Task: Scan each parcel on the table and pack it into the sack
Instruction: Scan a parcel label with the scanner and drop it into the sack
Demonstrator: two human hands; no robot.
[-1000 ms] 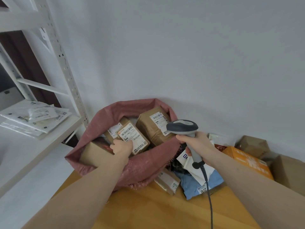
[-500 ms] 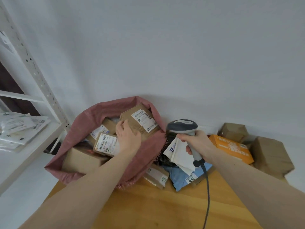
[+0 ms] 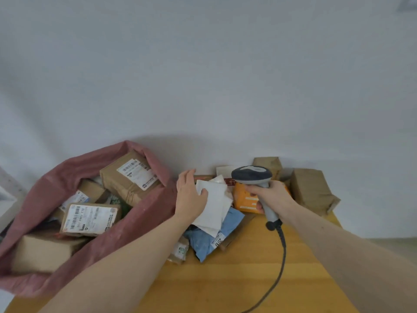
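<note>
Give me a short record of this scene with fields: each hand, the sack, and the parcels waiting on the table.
left hand: open, fingers laid on the white mailer
right hand: grips the barcode scanner
sack: pink, mouth open, brown labelled boxes inside
parcels on table: white mailer on a blue bag, orange box, brown boxes by the wall

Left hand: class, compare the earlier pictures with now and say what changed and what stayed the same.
The left hand left the sack, moved right to the table pile and now touches the white mailer. The right hand still grips the scanner.
</note>
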